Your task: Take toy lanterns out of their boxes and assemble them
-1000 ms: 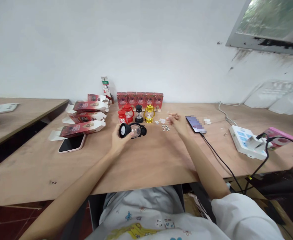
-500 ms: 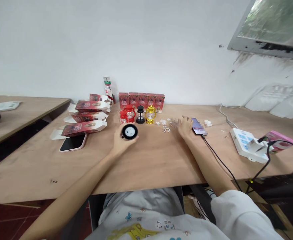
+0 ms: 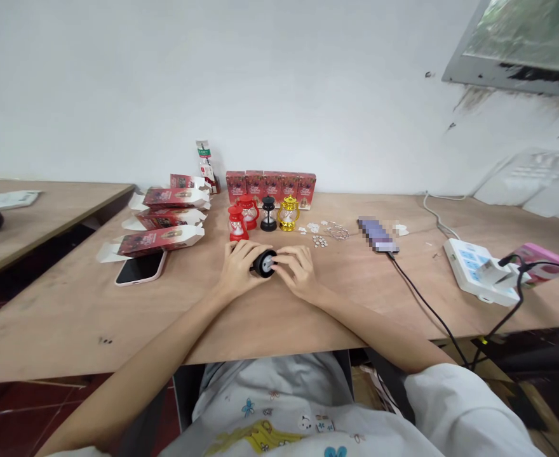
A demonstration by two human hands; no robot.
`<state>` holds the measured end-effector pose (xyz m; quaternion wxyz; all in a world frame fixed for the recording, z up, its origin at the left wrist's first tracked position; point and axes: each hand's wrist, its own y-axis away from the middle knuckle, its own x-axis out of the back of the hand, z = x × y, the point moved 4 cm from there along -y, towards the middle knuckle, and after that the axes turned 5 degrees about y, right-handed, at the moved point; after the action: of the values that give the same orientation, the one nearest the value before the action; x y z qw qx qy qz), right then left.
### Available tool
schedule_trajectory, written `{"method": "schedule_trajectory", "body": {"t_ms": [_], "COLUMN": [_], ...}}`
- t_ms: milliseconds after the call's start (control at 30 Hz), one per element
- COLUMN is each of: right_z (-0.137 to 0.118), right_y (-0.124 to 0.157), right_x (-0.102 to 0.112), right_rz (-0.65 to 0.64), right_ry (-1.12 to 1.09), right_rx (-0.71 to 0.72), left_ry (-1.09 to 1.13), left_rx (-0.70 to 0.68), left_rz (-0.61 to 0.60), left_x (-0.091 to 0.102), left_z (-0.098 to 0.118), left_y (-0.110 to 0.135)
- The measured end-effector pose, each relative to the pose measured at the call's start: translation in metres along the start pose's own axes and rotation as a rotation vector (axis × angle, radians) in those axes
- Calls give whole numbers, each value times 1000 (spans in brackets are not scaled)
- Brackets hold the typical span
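Observation:
A black miniature lantern (image 3: 263,266) lies tipped in my left hand (image 3: 235,270), its round base turned toward my right hand and a pale disc showing inside the rim. The left fingers wrap its body, which is mostly hidden. My right hand (image 3: 299,271) has its thumb and fingers pinched together at the base; anything between the fingertips is too small to make out. Just beyond stand two red lanterns (image 3: 237,226), a black lantern (image 3: 269,216) and a gold lantern (image 3: 288,214). Small round silvery pieces (image 3: 319,241) lie to their right, near thin wire loops (image 3: 338,231) and white bits (image 3: 312,227).
Several upright red boxes (image 3: 272,185) line the wall. Opened red boxes (image 3: 161,240) lie at left, partly over a pink-edged phone (image 3: 139,269). A cabled phone (image 3: 379,236) and a white power strip (image 3: 478,271) are at right. The wooden table's front edge is near my body.
My right hand has moved left from beside the small parts and the phone to the lantern base. My left hand has turned the lantern so its base faces right.

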<state>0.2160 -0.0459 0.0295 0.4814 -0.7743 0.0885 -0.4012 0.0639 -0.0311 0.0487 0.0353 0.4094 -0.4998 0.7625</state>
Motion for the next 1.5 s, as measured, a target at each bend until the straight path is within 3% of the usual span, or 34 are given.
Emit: {"method": "schedule_trajectory", "body": {"t_ms": [167, 333, 433, 500, 667, 867, 967, 1067, 1167, 1300, 1400, 1500], "right_z": [1, 1, 22, 47, 106, 131, 135, 133, 116, 67, 31, 14], "right_y": [-3, -5, -9, -11, -16, -29, -32, -29, -23, -12, -5, -2], "right_x": [5, 2, 4, 5, -3, -27, -32, -28, -16, -4, -3, -7], "right_rz": [125, 150, 206, 200, -27, -265, -313, -248, -93, 54, 47, 14], "right_ry": [78, 73, 40, 144, 403, 560, 577, 557, 485, 264, 110, 75], "right_rx": [214, 331, 200, 60, -209, -322, -363, -375, -342, -103, 87, 189], "left_ry": [-31, -28, -46, -64, -63, -63, -68, -72, -70, -79, -65, -45], "left_rx": [17, -20, 22, 59, 54, 28, 67, 105, 104, 103, 99, 84], "left_rz": [-106, -104, -76, -67, -91, -101, -114, -139, -139, -138, -145, -164], "left_x": [-4, -5, -2, 0, -2, -6, -5, -5, -5, -5, -5, -6], "left_z": [3, 3, -1, -5, -4, -4, -6, -8, -8, -9, -8, -7], "left_y": [1, 0, -1, -1, -1, -1, -1, -2, -2, -2, -2, -3]}}
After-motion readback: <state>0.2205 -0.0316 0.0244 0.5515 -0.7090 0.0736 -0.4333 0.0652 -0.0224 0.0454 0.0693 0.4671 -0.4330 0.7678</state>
